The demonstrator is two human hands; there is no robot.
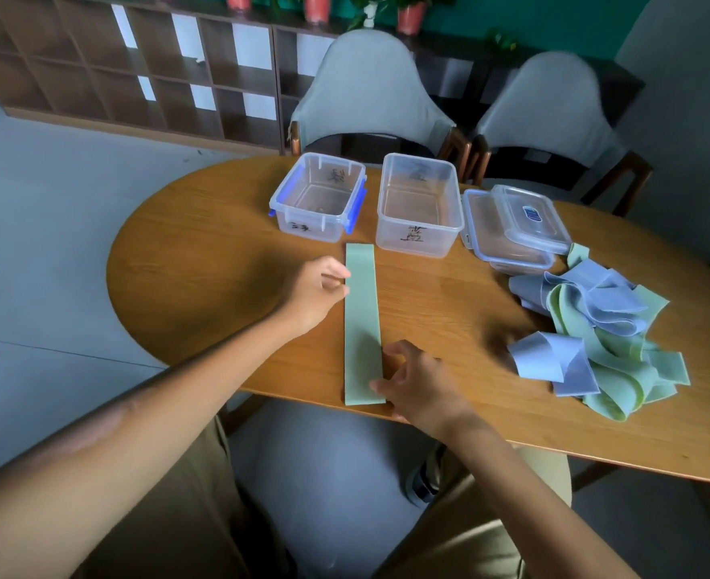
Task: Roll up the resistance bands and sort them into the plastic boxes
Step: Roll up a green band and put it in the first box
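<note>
A pale green resistance band (362, 323) lies flat and straight on the wooden table (203, 261), running from the near edge toward the boxes. My left hand (315, 292) rests at its left edge near the far end, fingertips touching the band. My right hand (418, 384) sits at its right edge near the near end, fingers curled and apart, thumb touching the band. Two open clear plastic boxes stand beyond it: one with blue clips (317, 198) and a plain one (420, 204), both with handwritten labels. A tangled pile of green and blue bands (595, 332) lies to the right.
A stack of clear lids (516, 227) lies right of the boxes. Two grey chairs (370, 94) stand behind the table, with a wooden shelf unit (136, 64) further back. My knees are below the table's near edge.
</note>
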